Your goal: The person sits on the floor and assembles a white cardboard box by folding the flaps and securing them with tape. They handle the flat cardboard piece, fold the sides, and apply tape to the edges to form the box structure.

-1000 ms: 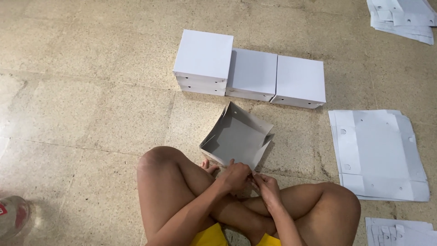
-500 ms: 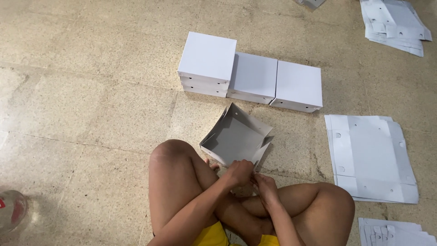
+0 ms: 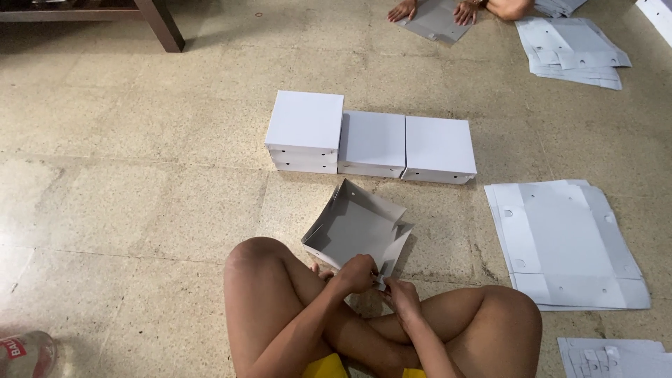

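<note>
The person is sitting cross-legged on the stone floor [image 3: 126, 210], and both hands are working at the near corner of a half-folded white cardboard box [image 3: 355, 231]; the box is lying on the floor just in front of the knees, its open side facing up and tilted toward the camera, turned so that one corner is pointing away toward the finished boxes and the opposite corner is pointing back at the person; no clear long axis is showing, since it is looking roughly square. The left hand [image 3: 355, 273] is closing around the near wall of the box, fingers curled over its edge; the right hand [image 3: 402, 295] is pinching a loose flap at that same corner.

Beyond the box, a row of three closed white boxes [image 3: 371, 140] is standing side by side, a strip of bare floor lying between; to the right a stack of flat box blanks [image 3: 567, 245] is lying well apart; wide open floor is stretching to the left, as far as a bottle [image 3: 24, 353] at the lower left edge. At the top edge, another person's hands [image 3: 434, 10] are pressing on a grey sheet.
</note>
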